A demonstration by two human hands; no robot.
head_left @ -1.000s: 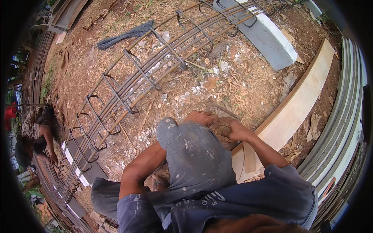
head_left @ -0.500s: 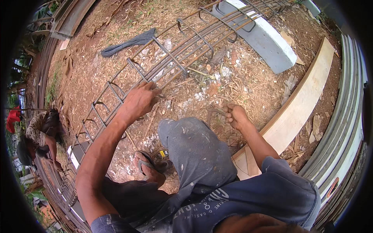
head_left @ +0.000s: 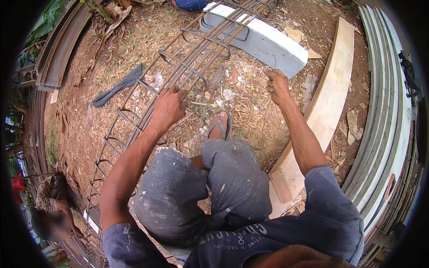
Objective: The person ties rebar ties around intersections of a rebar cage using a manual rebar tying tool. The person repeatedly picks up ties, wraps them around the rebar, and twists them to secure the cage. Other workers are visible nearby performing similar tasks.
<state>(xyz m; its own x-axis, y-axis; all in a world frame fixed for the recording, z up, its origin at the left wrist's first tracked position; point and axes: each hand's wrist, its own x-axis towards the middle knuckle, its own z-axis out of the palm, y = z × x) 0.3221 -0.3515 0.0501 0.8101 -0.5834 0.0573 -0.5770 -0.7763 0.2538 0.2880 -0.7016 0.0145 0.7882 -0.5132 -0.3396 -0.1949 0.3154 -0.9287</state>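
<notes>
A long rebar cage (head_left: 210, 33) of rusty bars and dark square stirrups runs from the lower left to the top. My left hand (head_left: 170, 107) lies on its long bars, fingers bent round them; the fingertips are partly hidden. My right hand (head_left: 278, 85) is raised off the ground to the right of the cage, closed, with the index finger toward the grey block. A thin wire (head_left: 275, 59) shows just above its fingers and seems pinched there. A bundle of dark tie wire (head_left: 118, 85) lies on the ground left of the cage.
Under the cage's far part lies a grey-white block (head_left: 268, 44). A pale plank (head_left: 328, 98) and stacked long panels (head_left: 389, 111) line the right. Another person (head_left: 53, 205) bends at the lower left; blue checked cloth (head_left: 192, 4) shows at the top. My sandalled foot (head_left: 219, 127) stands ahead.
My left hand has moved farther along the cage. The right hand has gone forward and up, near the grey block. My view has shifted, and one foot now stands farther ahead.
</notes>
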